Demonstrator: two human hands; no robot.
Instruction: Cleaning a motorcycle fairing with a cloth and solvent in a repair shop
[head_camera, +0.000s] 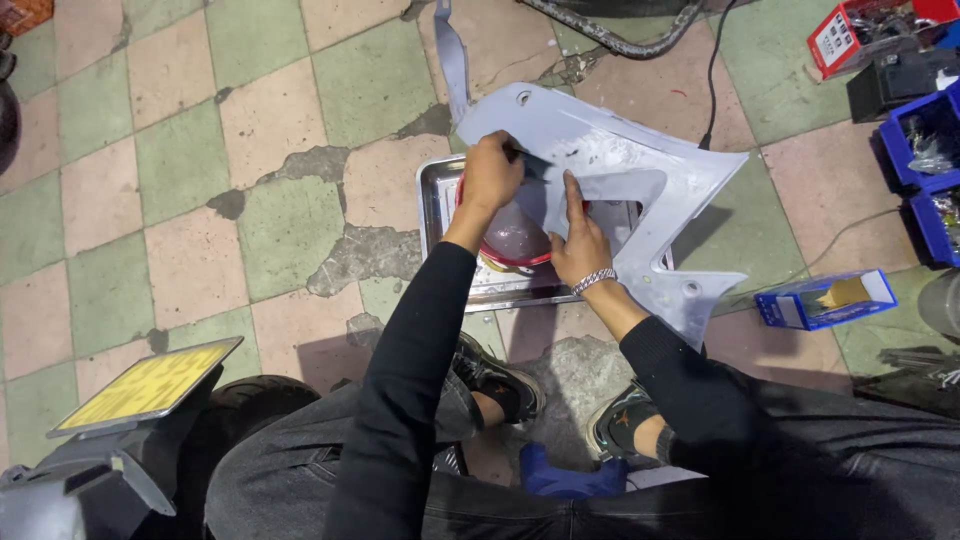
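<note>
A pale grey plastic body panel (640, 160) with a cut-out lies tilted over a metal tray (436, 205) on the tiled floor. My left hand (490, 175) is closed on a small dark piece (530, 165) that it presses against the panel's upper face. My right hand (578, 240) lies flat with fingers spread on the panel's lower edge, a metal bracelet on its wrist. Under the panel, inside the tray, sits a red-rimmed bowl (515, 238) with cloudy liquid.
A blue open box (825, 298) lies to the right; blue bins (925, 160) and a red box (860, 30) stand at the far right. A black cable (712, 70) runs past the panel. A yellow plate on a dark vehicle rear (145, 385) sits lower left.
</note>
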